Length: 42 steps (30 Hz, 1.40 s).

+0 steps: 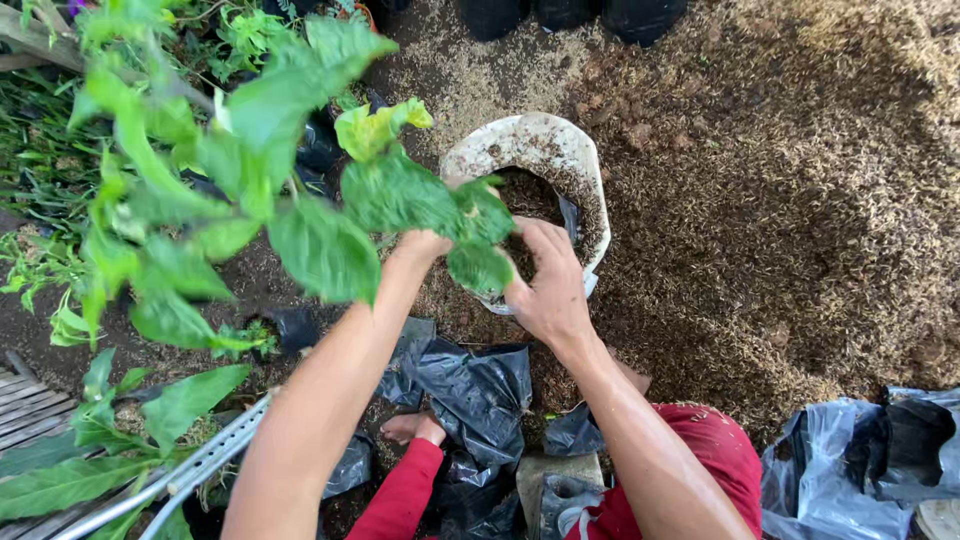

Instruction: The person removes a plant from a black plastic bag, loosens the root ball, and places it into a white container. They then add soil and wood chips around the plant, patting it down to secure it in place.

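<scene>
A white bucket (566, 146) lies tilted on the ground, partly filled with brown husk-and-soil mix. My left hand (422, 243) reaches to its mouth and is mostly hidden behind large green leaves (398, 193) of a small plant. My right hand (549, 285) is at the bucket's near rim, fingers curled over the mix beside a bit of black plastic (569, 214). Whether either hand grips the plant's stem or the plastic is hidden by the leaves.
Loose brown husk mix (790, 190) covers the ground to the right. Empty black plastic grow bags (470, 385) lie near my knees, more bags (870, 450) at the lower right. Leafy green plants (170, 190) crowd the left. A metal rail (190, 470) runs at the lower left.
</scene>
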Each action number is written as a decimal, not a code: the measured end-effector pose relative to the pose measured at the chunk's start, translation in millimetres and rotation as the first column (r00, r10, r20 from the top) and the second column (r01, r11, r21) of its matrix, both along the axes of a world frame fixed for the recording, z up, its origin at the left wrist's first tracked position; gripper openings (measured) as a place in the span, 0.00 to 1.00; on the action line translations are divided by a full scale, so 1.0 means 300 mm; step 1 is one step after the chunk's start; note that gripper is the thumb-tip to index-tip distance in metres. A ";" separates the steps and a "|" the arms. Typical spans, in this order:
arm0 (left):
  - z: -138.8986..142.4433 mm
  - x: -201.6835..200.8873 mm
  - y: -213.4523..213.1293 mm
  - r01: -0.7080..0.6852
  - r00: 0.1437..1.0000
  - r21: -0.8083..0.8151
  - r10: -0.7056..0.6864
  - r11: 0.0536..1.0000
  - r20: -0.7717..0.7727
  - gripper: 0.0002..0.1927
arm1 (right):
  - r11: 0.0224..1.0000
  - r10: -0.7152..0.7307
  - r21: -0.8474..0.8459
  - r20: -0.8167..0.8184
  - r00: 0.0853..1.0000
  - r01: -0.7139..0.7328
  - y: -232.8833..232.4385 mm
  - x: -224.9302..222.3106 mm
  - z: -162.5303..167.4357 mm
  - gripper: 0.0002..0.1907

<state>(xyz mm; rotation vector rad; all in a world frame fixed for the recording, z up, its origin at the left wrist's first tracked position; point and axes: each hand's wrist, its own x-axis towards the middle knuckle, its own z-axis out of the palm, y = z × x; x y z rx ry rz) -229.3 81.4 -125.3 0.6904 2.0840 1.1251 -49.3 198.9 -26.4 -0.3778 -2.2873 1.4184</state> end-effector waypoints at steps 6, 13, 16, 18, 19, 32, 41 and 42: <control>-0.081 0.038 -0.052 -0.085 0.992 0.174 0.066 0.981 0.108 0.24 | 0.996 0.007 -0.085 0.072 0.997 -0.001 0.031 0.000 0.009 0.16; -0.083 0.067 -0.072 -0.494 0.737 0.169 0.308 0.853 0.602 0.21 | 0.982 -0.037 -0.175 0.185 0.982 0.070 0.062 -0.006 -0.023 0.14; -0.008 0.111 -0.017 -0.522 0.541 -0.165 0.474 0.837 0.695 0.20 | 0.975 -0.144 -0.138 0.206 0.968 0.174 0.072 -0.010 -0.039 0.14; 0.043 0.156 -0.008 -0.560 0.472 -0.167 0.477 0.812 0.741 0.21 | 0.976 -0.198 -0.047 0.190 0.962 0.210 0.080 -0.007 -0.052 0.16; 0.068 0.157 -0.011 -0.604 0.442 -0.132 0.468 0.786 0.765 0.22 | 0.974 -0.227 0.027 0.160 0.961 0.226 0.086 -0.004 -0.059 0.18; 0.254 0.278 0.091 -0.745 0.181 -0.305 0.619 0.594 0.764 0.30 | 0.686 -0.055 -0.660 0.373 0.926 0.306 0.092 -0.036 -0.162 0.40; 0.001 0.281 0.026 -0.821 0.136 -0.140 0.428 0.554 0.893 0.33 | 0.562 -0.082 -0.714 0.455 0.887 0.418 0.102 -0.051 -0.200 0.39; -0.018 0.247 0.004 -0.831 0.163 -0.065 0.355 0.552 0.920 0.34 | 0.564 -0.072 -0.716 0.453 0.888 0.411 0.100 -0.052 -0.199 0.39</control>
